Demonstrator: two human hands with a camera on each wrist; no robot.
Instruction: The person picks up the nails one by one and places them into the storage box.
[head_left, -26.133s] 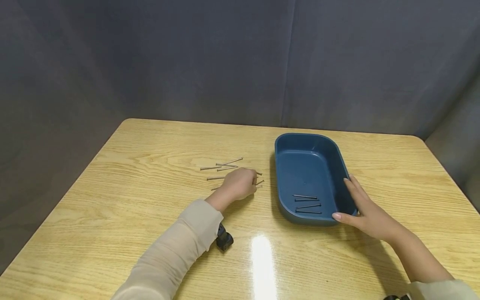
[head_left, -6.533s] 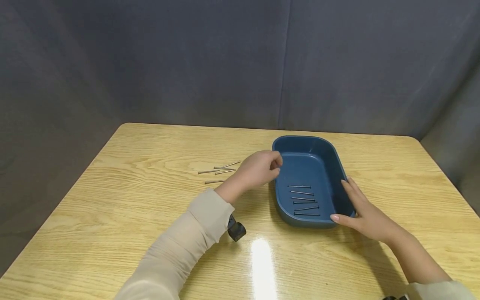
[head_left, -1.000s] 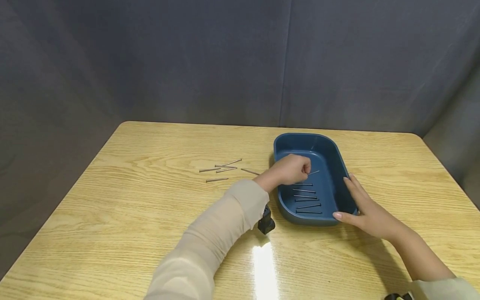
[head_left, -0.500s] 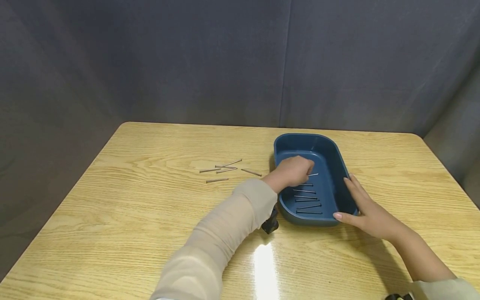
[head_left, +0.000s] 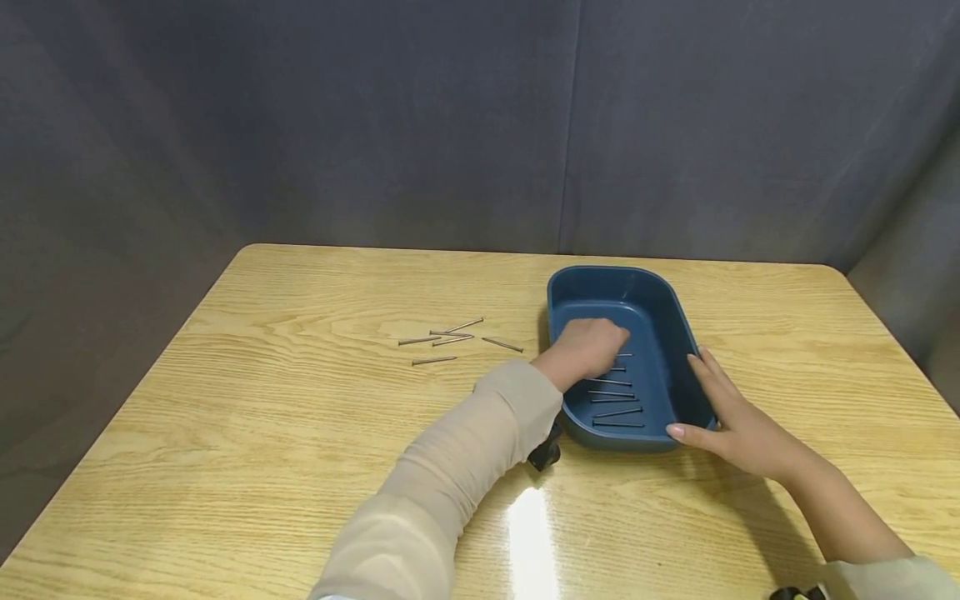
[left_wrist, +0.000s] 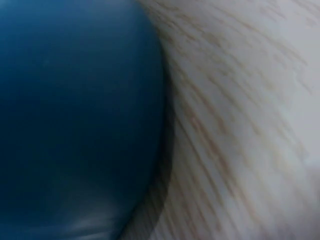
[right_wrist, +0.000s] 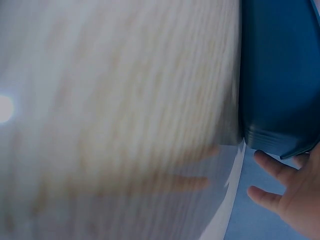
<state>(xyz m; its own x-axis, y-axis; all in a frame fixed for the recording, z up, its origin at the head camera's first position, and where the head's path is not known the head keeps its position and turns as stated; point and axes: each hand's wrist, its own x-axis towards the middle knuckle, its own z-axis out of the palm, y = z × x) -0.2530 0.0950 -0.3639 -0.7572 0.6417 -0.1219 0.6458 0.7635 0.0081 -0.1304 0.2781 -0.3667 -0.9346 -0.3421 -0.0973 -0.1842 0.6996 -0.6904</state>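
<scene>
My left hand (head_left: 588, 348) reaches down inside the blue plastic bin (head_left: 656, 392), back of the hand up, pinching a nail (head_left: 626, 355) whose end shows beyond the fingers. The fingertips are hidden behind the hand. Below it, several nails (head_left: 617, 425) lie roughly parallel across the bin's floor, near its front end. My right hand (head_left: 738, 429) rests at the bin's front right corner, thumb on the rim and fingers spread along the outer wall. In the right wrist view this hand (right_wrist: 300, 195) appears with its fingers straight beside the bin. The left wrist view shows only the bin's outside and the table.
Left of the bin, several loose nails (head_left: 452, 335) lie in a crossed cluster on the wooden table (head_left: 262, 417). One nail (head_left: 433, 361) lies apart in front, another nail (head_left: 502, 344) closer to the bin. A dark curtain (head_left: 375, 125) hangs behind the table.
Over the last second my left hand has lowered slightly into the bin, bringing the nail toward the row. Earlier, fewer nails lay in the bin and more on the table. My right hand stays put.
</scene>
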